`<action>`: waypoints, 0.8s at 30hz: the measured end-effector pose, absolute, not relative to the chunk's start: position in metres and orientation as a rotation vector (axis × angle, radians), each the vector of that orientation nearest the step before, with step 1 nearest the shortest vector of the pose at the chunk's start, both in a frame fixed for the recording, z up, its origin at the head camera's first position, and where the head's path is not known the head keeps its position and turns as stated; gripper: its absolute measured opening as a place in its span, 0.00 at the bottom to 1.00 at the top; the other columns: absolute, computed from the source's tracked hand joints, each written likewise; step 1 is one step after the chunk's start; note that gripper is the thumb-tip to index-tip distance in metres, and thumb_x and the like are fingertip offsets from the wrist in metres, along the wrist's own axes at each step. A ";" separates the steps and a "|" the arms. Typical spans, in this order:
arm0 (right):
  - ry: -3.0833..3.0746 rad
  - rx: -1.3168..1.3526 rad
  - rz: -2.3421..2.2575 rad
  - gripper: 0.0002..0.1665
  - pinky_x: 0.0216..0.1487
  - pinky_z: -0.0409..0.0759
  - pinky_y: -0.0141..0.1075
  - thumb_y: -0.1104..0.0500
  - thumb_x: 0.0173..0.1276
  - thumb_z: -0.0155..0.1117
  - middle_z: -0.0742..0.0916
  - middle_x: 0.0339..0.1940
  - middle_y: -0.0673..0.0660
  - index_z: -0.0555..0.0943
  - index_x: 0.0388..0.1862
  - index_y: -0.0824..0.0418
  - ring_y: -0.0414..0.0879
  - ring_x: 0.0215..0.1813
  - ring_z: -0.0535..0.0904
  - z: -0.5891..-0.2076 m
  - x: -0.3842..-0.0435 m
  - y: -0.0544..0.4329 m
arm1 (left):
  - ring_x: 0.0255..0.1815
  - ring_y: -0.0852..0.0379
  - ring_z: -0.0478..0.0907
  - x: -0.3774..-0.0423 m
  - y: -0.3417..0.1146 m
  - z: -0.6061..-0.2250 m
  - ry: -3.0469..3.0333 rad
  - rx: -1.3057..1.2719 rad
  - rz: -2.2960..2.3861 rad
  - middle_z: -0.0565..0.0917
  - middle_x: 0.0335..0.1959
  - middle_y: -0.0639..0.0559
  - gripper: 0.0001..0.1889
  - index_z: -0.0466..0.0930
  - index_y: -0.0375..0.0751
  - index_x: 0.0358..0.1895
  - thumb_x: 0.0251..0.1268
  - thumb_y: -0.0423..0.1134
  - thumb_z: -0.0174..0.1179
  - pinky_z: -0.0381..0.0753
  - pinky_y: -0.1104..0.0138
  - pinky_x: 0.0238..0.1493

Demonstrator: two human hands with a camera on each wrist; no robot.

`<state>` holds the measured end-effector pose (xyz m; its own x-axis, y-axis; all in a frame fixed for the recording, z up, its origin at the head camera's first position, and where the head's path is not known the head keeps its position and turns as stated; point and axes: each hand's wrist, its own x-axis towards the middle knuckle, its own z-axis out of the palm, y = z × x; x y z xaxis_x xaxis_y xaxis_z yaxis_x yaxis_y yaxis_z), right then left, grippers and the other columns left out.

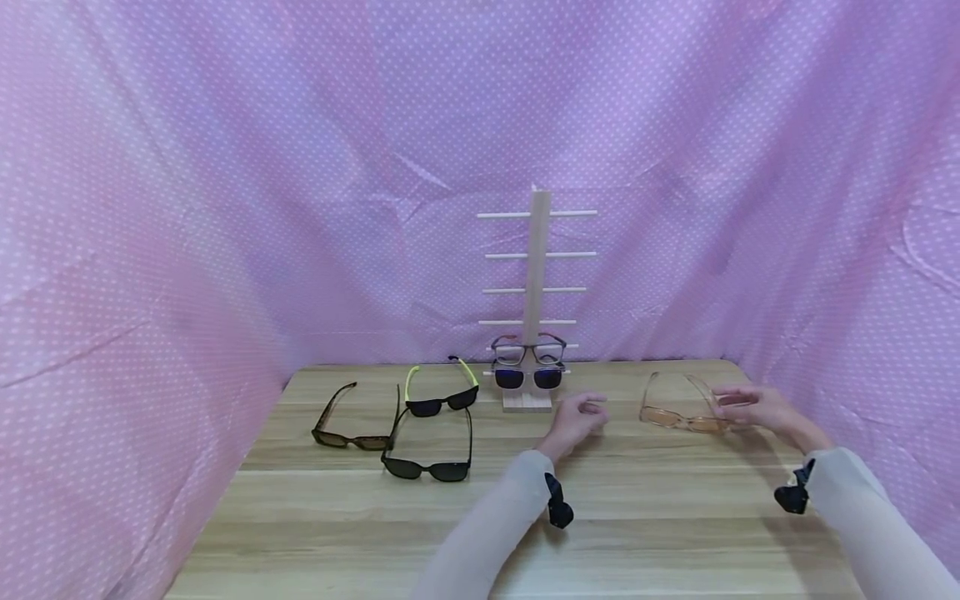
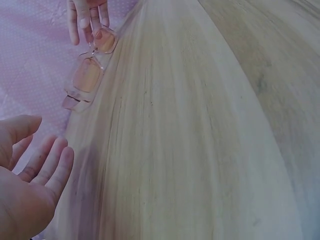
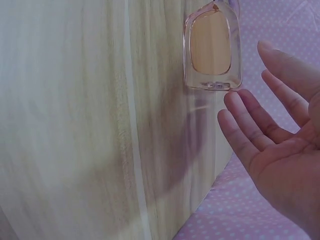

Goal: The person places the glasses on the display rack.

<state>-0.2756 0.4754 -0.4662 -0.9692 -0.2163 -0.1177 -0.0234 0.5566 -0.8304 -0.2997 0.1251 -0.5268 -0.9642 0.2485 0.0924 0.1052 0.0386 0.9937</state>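
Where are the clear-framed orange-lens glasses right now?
In the head view, the clear-framed glasses are on the tabletop's right side, by the right hand, with the display stand to their left.

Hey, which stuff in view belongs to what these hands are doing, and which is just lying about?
Part of the job:
peach glasses, right at the right hand
left hand, empty
rack, probably, since two pairs sit on it

Lying about, perhaps for later:
brown glasses
black glasses
yellow-armed glasses
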 end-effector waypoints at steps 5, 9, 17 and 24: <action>2.593 -0.209 -1.338 0.40 0.51 0.89 0.46 0.61 0.69 0.70 0.73 0.65 0.84 0.64 0.71 0.80 0.36 0.46 0.85 -0.470 -0.276 0.478 | 0.37 0.63 0.83 -0.300 0.130 -0.527 2.132 0.344 2.067 0.89 0.40 0.41 0.18 0.83 0.29 0.57 0.62 0.24 0.67 0.89 0.66 0.41; 2.622 -0.227 -1.271 0.41 0.51 0.87 0.36 0.59 0.69 0.70 0.75 0.66 0.81 0.65 0.72 0.78 0.29 0.46 0.82 -0.473 -0.277 0.480 | 0.36 0.63 0.83 -0.301 0.135 -0.528 2.135 0.328 2.058 0.89 0.40 0.41 0.19 0.83 0.30 0.57 0.62 0.23 0.67 0.88 0.69 0.39; 2.531 -0.362 -1.368 0.35 0.50 0.83 0.25 0.64 0.68 0.70 0.85 0.58 0.71 0.70 0.68 0.80 0.30 0.49 0.83 -0.487 -0.284 0.479 | 0.37 0.63 0.84 -0.300 0.142 -0.532 2.142 0.357 2.029 0.89 0.40 0.41 0.19 0.83 0.30 0.57 0.62 0.23 0.66 0.85 0.73 0.38; 2.433 -0.459 -1.448 0.34 0.50 0.85 0.26 0.69 0.67 0.69 0.89 0.55 0.62 0.69 0.66 0.83 0.32 0.50 0.86 -0.498 -0.293 0.479 | 0.36 0.62 0.83 -0.301 0.145 -0.536 2.113 0.288 2.031 0.89 0.41 0.44 0.20 0.83 0.33 0.58 0.61 0.22 0.65 0.87 0.71 0.40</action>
<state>-0.2930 0.4785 -0.4982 -0.9125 -0.4029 -0.0703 -0.1303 0.4492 -0.8839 -0.3013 0.1455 -0.5363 -0.9618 0.2736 -0.0063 0.0046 0.0392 0.9992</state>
